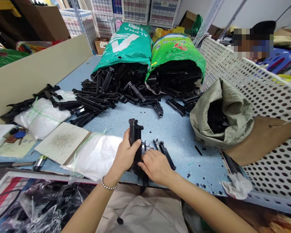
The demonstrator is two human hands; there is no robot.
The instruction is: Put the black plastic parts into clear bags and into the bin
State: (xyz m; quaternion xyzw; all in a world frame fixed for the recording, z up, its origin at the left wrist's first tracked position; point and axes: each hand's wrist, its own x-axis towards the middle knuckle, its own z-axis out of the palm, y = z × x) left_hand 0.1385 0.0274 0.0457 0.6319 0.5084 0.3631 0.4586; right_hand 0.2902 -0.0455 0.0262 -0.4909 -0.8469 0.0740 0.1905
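My left hand (126,152) is wrapped round a long black plastic part (135,132), holding it upright near the front edge of the table. Closed at the lower right side of that part is my right hand (157,165), its thumb and fingertips against it. A shiny dark piece (143,147) shows by the right fingertips; whether it belongs to the held part I cannot tell. Just beyond the right hand, another long black part (165,153) lies on the blue tabletop (184,139). The lower end of the held part is mostly hidden by my hands.
Black parts (94,100) are heaped before a teal sack (126,45) and a green sack (179,51). An open grey sack (223,113) stands right, by a white perforated basket (269,145). Plastic bags (97,153) and a square board (63,140) lie left.
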